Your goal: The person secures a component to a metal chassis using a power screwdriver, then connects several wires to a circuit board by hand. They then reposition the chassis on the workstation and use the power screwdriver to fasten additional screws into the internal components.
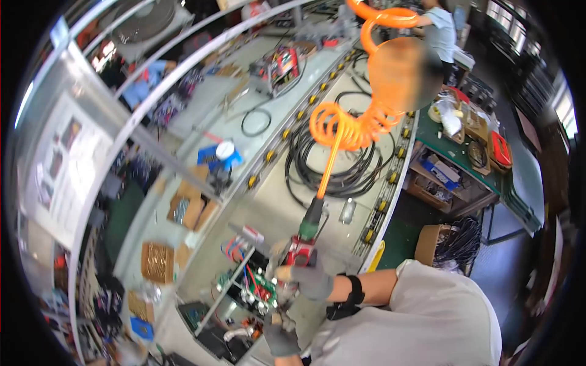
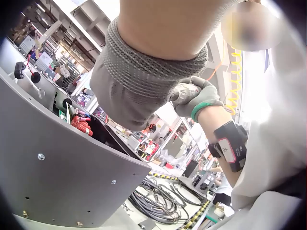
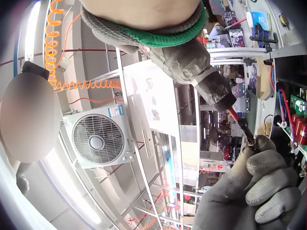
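Observation:
My gloved right hand [image 1: 308, 282] [image 2: 201, 98] grips a red and green power screwdriver [image 1: 301, 247], which hangs from an orange coiled hose [image 1: 329, 165]. In the right wrist view the tool's wrapped grey body [image 3: 187, 64] ends in a thin bit [image 3: 242, 125] angled down. My gloved left hand [image 1: 281, 335] [image 2: 134, 91] [image 3: 271, 184] pinches at the bit's tip with thumb and forefinger; whether a screw is there cannot be made out. Beside both hands stands an open dark metal case [image 2: 72, 158] holding a green circuit board [image 1: 264, 291] and red and blue wires.
Coiled black cables [image 1: 299, 165] lie on the bench between roller tracks. A cardboard box of small parts [image 1: 157, 262] and a blue box [image 1: 141, 327] are on the left. A metal frame rail [image 1: 177, 165] crosses above the bench. Another person [image 1: 441, 33] stands far back.

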A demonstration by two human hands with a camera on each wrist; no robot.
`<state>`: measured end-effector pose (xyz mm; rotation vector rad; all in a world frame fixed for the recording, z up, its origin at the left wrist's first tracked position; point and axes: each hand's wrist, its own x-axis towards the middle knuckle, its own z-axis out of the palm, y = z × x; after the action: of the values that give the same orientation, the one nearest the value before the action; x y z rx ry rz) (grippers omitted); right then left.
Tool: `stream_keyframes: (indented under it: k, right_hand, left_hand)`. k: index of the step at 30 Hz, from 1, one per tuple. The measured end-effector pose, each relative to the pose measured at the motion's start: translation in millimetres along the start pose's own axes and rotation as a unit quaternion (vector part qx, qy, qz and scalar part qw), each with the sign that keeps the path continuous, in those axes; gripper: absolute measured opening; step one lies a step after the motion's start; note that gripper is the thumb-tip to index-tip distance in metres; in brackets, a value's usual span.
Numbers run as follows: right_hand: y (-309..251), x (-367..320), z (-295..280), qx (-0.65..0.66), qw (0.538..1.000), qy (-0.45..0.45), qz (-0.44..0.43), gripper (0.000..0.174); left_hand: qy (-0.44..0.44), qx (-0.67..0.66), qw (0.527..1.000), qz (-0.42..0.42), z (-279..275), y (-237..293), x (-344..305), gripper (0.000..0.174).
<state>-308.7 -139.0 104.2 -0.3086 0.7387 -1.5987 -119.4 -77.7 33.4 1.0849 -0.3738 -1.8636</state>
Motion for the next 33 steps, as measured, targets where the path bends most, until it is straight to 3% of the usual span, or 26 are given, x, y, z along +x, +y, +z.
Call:
stream_keyframes:
  k: [2, 4, 6, 14, 20, 23, 26, 28, 30, 32, 33]
  right_hand:
    - [3, 0, -7, 0.032, 0.998, -0.039, -0.03, 0.032]
    - [2, 1, -8, 0.043, 0.995, -0.05, -0.08, 0.03]
    - [-5, 1, -14, 0.011, 0.996, -0.083, -0.021, 0.029]
    - [-15, 3, -16, 0.076, 0.995, -0.062, -0.016, 0.022]
    - [-18, 11, -16, 0.131, 0.99, -0.053, -0.028, 0.022]
    - [-19, 12, -15, 0.132, 0.99, -0.032, -0.034, 0.021]
    - [-15, 15, -20, 0.139, 0.99, -0.015, -0.029, 0.02]
    - [-15, 18, -24, 0.13, 0.991, -0.01, -0.012, 0.02]
    - [-17, 19, -25, 0.124, 0.992, -0.007, -0.006, 0.019]
    - [-16, 22, -29, 0.112, 0.993, 0.001, 0.029, 0.017]
    - [-13, 23, -32, 0.109, 0.994, 0.003, 0.031, 0.017]
  left_hand:
    - [0.006, -0.029, 0.998, -0.048, -26, -9, 10, 0.027]
    - [0.089, -0.014, 0.994, -0.056, 21, 4, -2, 0.018]
    - [0.092, -0.017, 0.994, -0.054, 34, 5, -7, 0.017]
    - [0.087, -0.041, 0.993, -0.067, 30, -2, -9, 0.015]
    - [0.063, -0.112, 0.987, -0.091, 30, -1, -19, 0.026]
    - [0.063, -0.059, 0.992, -0.092, 12, -7, -19, 0.034]
    - [0.095, -0.078, 0.98, -0.158, -18, -5, -22, 0.035]
    - [0.049, -0.133, 0.975, -0.171, -44, 7, -19, 0.032]
    - [0.076, -0.128, 0.986, -0.078, -55, 30, -23, 0.025]
    - [0.038, -0.068, 0.997, 0.004, -52, 60, -21, 0.022]
    - [0.147, -0.021, 0.988, 0.038, -38, 74, -14, 0.019]
